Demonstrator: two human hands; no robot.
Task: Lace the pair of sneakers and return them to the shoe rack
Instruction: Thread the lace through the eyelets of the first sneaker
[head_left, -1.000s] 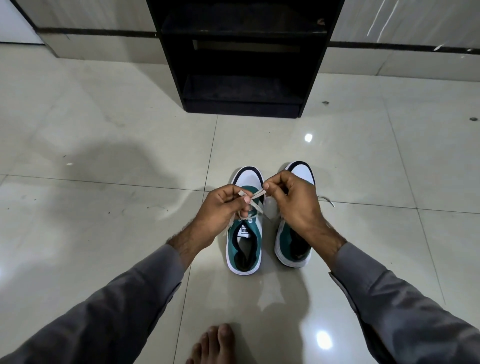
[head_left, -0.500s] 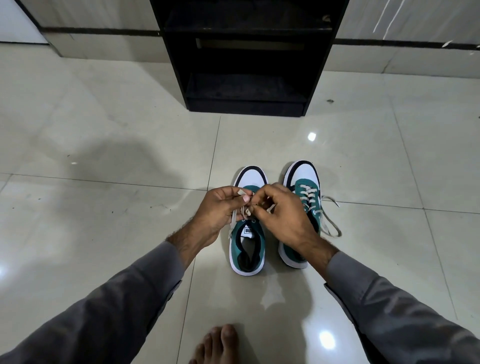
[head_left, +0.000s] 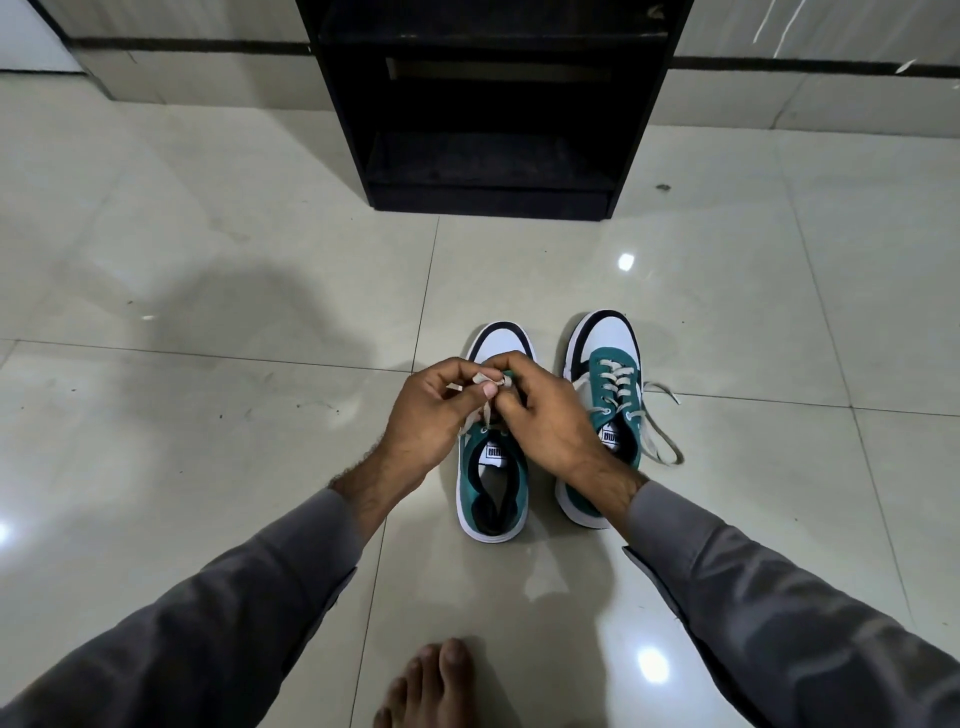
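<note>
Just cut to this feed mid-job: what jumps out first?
Both hands, left hand and right hand, meet at center frame, pinching a pale lace over the left sneaker. Beside it, the right sneaker is already laced, its loose ends trailing onto the tile floor. The black shoe rack stands open and dark at the top.

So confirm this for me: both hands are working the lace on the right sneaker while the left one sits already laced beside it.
Sides are swapped. The head view shows the left hand and right hand working the lace on the left sneaker, while the right sneaker sits already laced beside it.
</note>
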